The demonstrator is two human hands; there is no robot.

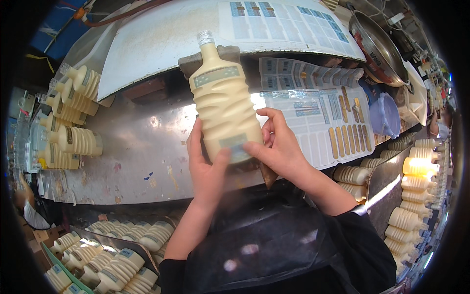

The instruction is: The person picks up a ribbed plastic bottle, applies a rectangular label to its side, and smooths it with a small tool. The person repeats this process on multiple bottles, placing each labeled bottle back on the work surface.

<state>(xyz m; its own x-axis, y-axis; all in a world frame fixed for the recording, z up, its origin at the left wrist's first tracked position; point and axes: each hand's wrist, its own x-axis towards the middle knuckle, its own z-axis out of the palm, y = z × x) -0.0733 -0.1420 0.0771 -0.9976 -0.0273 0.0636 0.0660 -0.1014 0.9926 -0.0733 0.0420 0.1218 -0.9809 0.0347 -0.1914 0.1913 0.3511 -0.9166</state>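
A cream-coloured bottle (223, 98) with swirled ridges and a clear threaded neck lies in front of me, its neck pointing away. Its neck end rests against a grey padded block (190, 65). A blue-grey band label crosses the shoulder, and a smaller label (233, 143) sits near the base. My left hand (208, 166) grips the bottle's lower left side, thumb beside the lower label. From the right, my right hand (276, 142) holds the base, its thumb pressed on that label and its forefinger raised along the side.
Sticker sheets (313, 122) lie right of the bottle, more on the white board (161, 39) behind. Finished-looking bottles (73, 139) are stacked at the left table edge. A purple bucket (385, 115) and a large metal pan (379, 46) stand right. Bottle-filled crates (112, 259) flank me below.
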